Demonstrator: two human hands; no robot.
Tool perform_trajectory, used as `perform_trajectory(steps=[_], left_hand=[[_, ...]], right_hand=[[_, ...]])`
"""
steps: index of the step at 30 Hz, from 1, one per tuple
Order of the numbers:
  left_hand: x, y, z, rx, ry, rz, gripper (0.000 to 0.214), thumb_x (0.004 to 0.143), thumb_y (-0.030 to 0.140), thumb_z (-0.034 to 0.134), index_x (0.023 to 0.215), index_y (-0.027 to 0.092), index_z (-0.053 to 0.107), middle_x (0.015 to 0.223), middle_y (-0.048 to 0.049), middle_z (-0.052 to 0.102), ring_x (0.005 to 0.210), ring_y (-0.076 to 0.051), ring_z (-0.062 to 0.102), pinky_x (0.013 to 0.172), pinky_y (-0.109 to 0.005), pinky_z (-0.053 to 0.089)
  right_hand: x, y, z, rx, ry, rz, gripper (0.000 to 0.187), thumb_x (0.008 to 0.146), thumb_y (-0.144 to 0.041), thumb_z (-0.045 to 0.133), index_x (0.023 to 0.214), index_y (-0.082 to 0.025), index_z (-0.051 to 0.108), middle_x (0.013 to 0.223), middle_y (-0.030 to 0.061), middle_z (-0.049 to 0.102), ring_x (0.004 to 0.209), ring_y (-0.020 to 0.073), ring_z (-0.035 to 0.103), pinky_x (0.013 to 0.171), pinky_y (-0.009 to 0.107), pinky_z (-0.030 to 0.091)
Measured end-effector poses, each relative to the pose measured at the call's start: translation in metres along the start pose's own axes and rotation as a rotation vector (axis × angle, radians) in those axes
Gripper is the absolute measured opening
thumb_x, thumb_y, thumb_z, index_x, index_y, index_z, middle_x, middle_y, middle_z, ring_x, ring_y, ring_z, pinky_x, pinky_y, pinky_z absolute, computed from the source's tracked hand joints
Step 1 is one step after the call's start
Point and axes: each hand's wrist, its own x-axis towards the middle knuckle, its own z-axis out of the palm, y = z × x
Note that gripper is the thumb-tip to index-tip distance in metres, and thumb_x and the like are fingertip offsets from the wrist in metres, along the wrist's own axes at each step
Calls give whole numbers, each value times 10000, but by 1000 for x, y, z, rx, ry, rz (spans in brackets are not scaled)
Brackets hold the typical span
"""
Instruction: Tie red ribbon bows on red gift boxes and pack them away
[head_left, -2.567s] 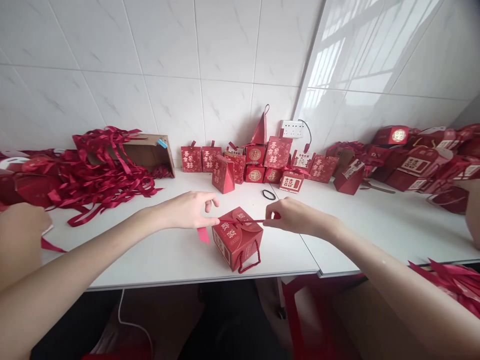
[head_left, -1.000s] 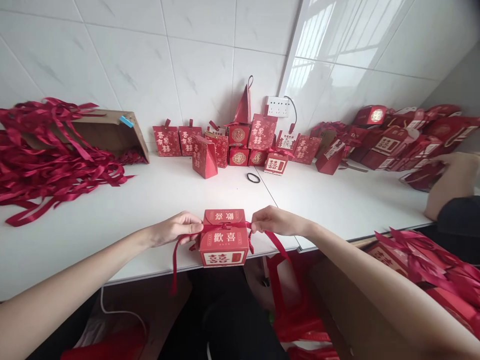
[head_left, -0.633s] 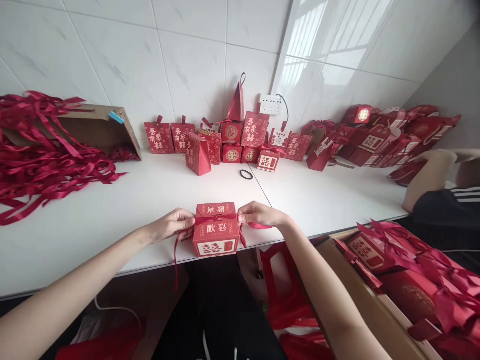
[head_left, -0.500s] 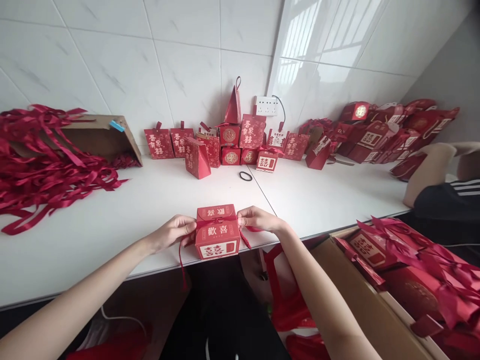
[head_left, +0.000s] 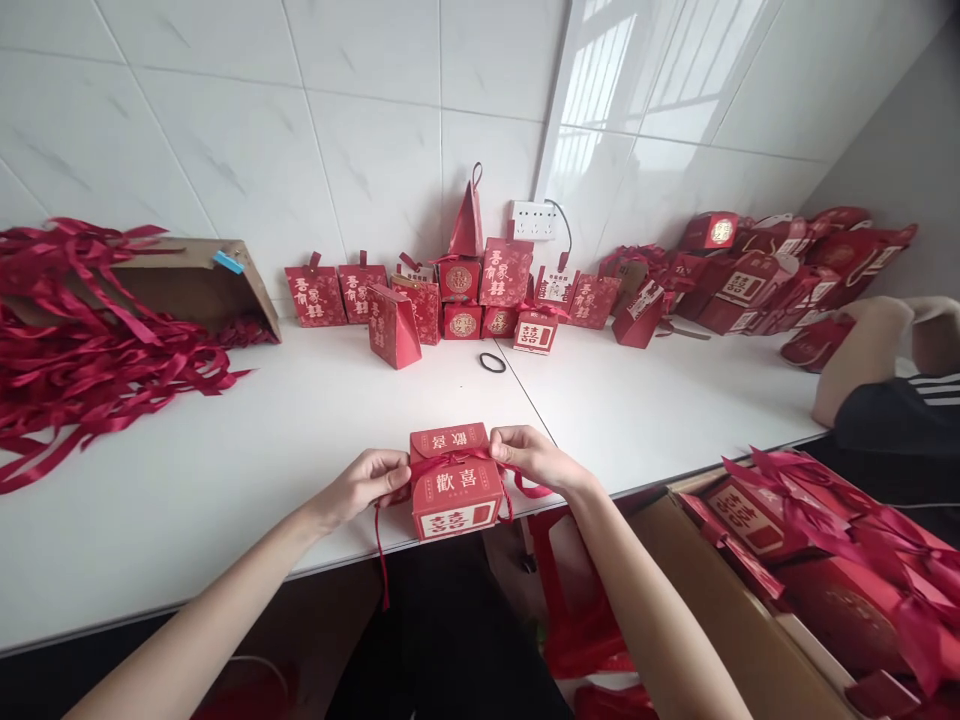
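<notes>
A: What had changed by this moment?

B: The red gift box [head_left: 455,483] had been brought to the near table [head_left: 225,450] edge at lower centre, turned front-on, and the ribbon [head_left: 450,461] now lay wrapped across its top, so the tie looked under way.

A: And the grip?

B: The left hand [head_left: 367,482] and right hand [head_left: 531,457] each pinched a satin ribbon end beside the matte cardboard cube; one tail hung below the edge.

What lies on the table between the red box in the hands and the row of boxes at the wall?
Only a black hair tie on bare white table, per the head view.
</notes>
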Motion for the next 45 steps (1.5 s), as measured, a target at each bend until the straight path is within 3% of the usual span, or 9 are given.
perform_trajectory(steps=[7,15,23,26,28,32,36,41,45], left_hand=[[5,-10,4,-58,-34,21,527,714,643,595,594,161,418,561,37,389,494,-72,304,472,-220,217],[5,-10,3,58,-60,71,497,773,631,516,638,157,453,601,21,423,540,-90,345,490,-216,262],[-8,40,2,398,103,-9,385,862,475,459,628,169,457,623,23,454,602,-108,437,582,-222,348],[-7,60,5,381,35,-112,378,851,481,464,630,175,464,604,17,505,531,-109,480,539,-233,377],[-6,70,8,393,-11,-176,367,845,480,472,638,177,470,574,20,512,465,-96,452,482,-228,359],[-7,79,9,590,68,-119,274,827,459,512,795,191,556,637,15,579,554,-116,513,522,-219,388],[-13,80,11,781,119,-78,305,812,460,532,1027,248,576,819,6,666,695,-161,609,599,-235,437],[-17,86,20,1028,207,-1,218,842,422,488,895,260,623,913,12,678,802,-185,627,669,-245,442],[-18,95,23,1132,112,94,197,851,313,469,1010,268,576,981,16,662,786,-167,625,650,-232,435]], right_hand=[[-5,12,-12,51,-45,-15,451,688,-539,705,605,-172,457,531,-76,396,479,52,260,477,221,167],[-3,11,-12,29,-37,-109,424,714,-526,688,602,-165,496,494,-82,380,445,45,278,444,213,196],[-27,-53,-11,-149,-78,-96,245,822,-360,629,708,-149,581,683,-9,562,579,76,467,538,219,373],[-24,-62,0,-84,-102,-180,177,827,-319,628,768,-152,611,1018,66,640,815,132,587,696,267,464],[-17,-62,9,-64,-119,-199,160,828,-311,627,812,-152,638,1047,72,656,878,154,612,752,290,483],[-3,-52,26,-163,13,-272,148,826,-289,621,840,-153,678,807,25,685,732,131,626,706,271,494],[2,-41,36,-320,180,-405,132,841,-227,584,848,-174,705,863,38,688,789,144,643,753,277,503],[1,-35,41,-407,246,-458,180,849,-138,510,862,-183,684,917,55,690,866,152,650,808,296,508],[3,-34,43,-282,283,-369,151,802,-127,547,932,-192,587,845,12,701,778,135,663,747,293,529]])
